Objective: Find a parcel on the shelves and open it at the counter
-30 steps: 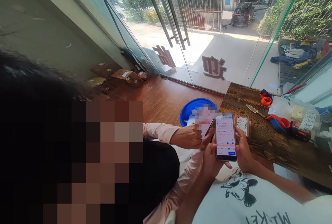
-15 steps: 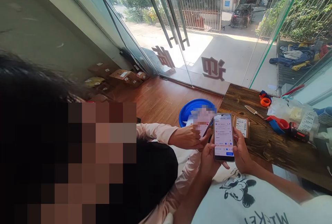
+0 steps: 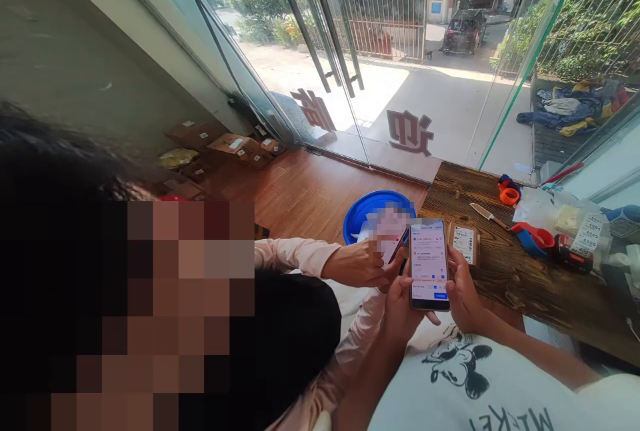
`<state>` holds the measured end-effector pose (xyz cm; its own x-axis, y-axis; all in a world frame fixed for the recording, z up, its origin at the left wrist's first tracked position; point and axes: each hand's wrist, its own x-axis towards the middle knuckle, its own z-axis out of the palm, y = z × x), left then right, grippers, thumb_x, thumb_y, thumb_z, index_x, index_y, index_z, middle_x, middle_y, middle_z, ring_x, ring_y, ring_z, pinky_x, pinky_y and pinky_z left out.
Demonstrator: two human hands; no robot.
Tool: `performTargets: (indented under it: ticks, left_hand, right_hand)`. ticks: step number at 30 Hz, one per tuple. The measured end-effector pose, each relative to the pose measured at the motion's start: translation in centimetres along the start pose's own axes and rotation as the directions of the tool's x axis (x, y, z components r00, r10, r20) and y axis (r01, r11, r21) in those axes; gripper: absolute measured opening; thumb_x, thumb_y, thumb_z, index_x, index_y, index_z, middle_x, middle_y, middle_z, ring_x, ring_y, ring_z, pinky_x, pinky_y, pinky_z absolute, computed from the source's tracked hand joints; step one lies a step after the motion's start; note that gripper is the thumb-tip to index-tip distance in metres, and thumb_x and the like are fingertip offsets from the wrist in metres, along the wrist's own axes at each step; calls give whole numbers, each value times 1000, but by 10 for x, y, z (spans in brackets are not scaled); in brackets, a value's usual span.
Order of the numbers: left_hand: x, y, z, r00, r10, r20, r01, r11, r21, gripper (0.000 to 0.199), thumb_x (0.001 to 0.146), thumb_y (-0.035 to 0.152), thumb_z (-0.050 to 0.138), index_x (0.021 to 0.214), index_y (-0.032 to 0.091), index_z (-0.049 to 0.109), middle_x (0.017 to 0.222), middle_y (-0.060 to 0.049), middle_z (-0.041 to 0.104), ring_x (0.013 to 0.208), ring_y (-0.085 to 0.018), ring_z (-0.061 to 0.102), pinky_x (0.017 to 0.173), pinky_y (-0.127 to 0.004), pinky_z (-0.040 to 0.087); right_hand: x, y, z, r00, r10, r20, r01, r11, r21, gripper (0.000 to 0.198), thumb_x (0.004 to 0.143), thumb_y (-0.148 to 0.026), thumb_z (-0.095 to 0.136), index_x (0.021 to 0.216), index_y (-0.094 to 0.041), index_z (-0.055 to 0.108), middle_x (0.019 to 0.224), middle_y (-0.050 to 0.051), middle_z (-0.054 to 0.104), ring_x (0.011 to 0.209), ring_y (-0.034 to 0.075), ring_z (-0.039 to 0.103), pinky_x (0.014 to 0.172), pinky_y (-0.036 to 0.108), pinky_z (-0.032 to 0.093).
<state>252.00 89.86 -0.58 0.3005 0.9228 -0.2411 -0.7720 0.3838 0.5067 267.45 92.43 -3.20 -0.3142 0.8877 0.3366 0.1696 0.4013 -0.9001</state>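
Note:
A smartphone point(image 3: 429, 264) with a lit white screen and a blue button near its bottom is held upright in both my hands. My left hand point(image 3: 400, 301) grips its left edge, the thumb at the side and fingers behind. Along the right edge, my right hand point(image 3: 465, 291) is closed on the phone too. Just to the left, another person's hands point(image 3: 357, 266), in pink sleeves, hold a second phone point(image 3: 397, 246), partly hidden and blurred. A small brown parcel point(image 3: 463, 244) with a white label lies on the table behind my right hand.
On the dark wooden table point(image 3: 525, 284) lie a knife point(image 3: 489, 216), tape dispensers point(image 3: 533, 239) and a label roll point(image 3: 589, 234). A blue bin point(image 3: 353, 208) stands beside it. Cardboard boxes point(image 3: 240, 150) sit by the wall, near glass doors point(image 3: 340, 118). The other person point(image 3: 295, 331) is close on my left.
The view has shifted very slightly. Both my hands keep the same hold on the phone, and the other person leans a little further left.

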Motion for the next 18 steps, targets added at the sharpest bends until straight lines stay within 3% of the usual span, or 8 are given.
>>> performTargets:
  ticks: [18]
  left_hand:
    - [-1, 0, -1, 998, 33, 48, -32, 999, -29, 75, 85, 26, 47, 159, 33, 37, 120, -12, 74, 92, -29, 74, 47, -26, 57]
  right_hand:
    - [0, -3, 0, 1000, 19, -4, -19, 1000, 9, 69, 103, -66, 33, 161, -31, 19, 161, 17, 39, 145, 36, 46, 117, 63, 42]
